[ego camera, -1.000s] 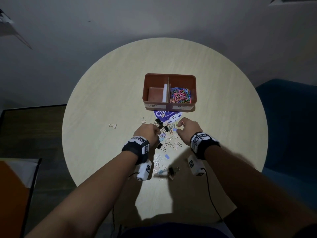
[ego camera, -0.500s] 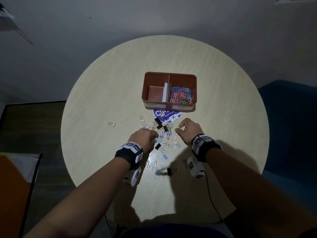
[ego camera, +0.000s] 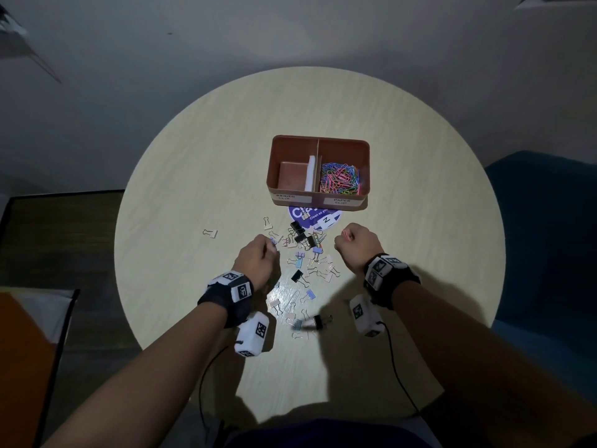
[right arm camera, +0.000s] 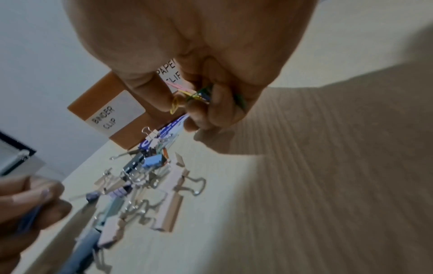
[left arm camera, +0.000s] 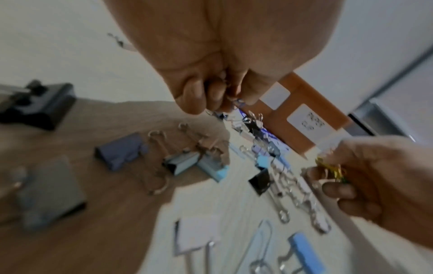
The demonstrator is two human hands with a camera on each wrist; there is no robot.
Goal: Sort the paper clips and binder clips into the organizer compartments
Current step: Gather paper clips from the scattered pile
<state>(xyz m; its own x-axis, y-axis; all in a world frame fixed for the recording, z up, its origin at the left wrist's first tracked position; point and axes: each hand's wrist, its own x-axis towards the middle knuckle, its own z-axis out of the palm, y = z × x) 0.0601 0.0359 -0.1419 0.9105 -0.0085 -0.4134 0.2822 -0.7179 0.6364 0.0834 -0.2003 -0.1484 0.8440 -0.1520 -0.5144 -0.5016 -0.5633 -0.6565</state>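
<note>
right hand (right arm camera: 187,103) is pinching a few coloured paper clips (right arm camera: 189,96), left hand (left arm camera: 222,96) pinches a blue one, both over the mid-counter binder clips (ego camera: 307,253) near the organizer (ego camera: 318,171); they look light, springy, tangle-prone, so I'd pinch the wire loops.

The organizer (ego camera: 292,147) is terracotta brown with white labels lettered in black; the paper clips (ego camera: 340,180) inside are pink, blue, green and yellow; binder clips (ego camera: 303,265) on the pale wood-grain counter (ego camera: 200,156) are black, light blue, beige and white; a round sticker (ego camera: 315,216) is purple with white lettering.
</note>
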